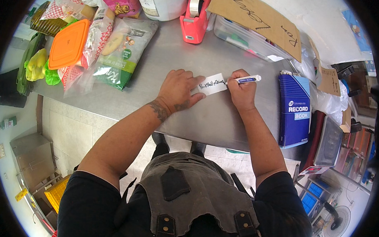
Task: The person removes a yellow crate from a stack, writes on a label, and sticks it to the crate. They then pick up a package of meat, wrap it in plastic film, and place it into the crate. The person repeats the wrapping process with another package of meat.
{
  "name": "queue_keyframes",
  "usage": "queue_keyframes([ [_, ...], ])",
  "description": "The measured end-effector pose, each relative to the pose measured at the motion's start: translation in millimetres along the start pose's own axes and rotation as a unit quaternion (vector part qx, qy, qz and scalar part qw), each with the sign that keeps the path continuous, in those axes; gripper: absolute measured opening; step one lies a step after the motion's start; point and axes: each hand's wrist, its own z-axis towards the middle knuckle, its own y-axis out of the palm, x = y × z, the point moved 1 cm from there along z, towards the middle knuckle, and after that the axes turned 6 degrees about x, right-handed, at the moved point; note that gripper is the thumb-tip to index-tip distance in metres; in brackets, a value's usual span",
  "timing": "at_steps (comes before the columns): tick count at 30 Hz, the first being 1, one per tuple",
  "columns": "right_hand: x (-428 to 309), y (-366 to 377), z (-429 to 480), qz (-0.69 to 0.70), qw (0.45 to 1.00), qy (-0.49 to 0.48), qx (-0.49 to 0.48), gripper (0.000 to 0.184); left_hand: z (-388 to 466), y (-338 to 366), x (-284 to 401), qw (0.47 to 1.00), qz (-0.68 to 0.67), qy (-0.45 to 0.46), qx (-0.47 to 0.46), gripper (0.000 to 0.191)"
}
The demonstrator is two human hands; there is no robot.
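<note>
A small white paper slip (pixel 211 88) lies on the stainless steel table (pixel 205 119), with dark handwriting across it. My left hand (pixel 179 86) holds its left end down, thumb below and fingers above. In my right hand (pixel 243 94) is a white marker pen (pixel 249 79), its tip at the slip's right edge. The marker's back end points to the right, and my fingers partly hide its barrel.
A red tape dispenser (pixel 193 27) stands at the back, beside a clear plastic bin (pixel 236 34) under a cardboard flap (pixel 258 19). A blue record book (pixel 294 122) lies right. Back left are a green food bag (pixel 116 65), an orange-lidded container (pixel 69 44) and a white bucket (pixel 165 4).
</note>
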Motion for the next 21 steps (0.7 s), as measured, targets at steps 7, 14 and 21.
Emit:
queue_keyframes([
  [7,-9,0,-7,0.076,0.992,0.017,-0.1,0.009,0,0,-1,1.0,-0.01,-0.003,0.004,0.053],
  [14,-23,3,-13,0.042,0.983,-0.011,-0.179,0.008,-1,0,-2,0.999,0.013,-0.016,-0.032,0.05],
  [21,-20,4,-14,0.016,0.981,-0.006,-0.192,0.009,0,1,-1,1.0,0.01,-0.014,-0.024,0.051],
])
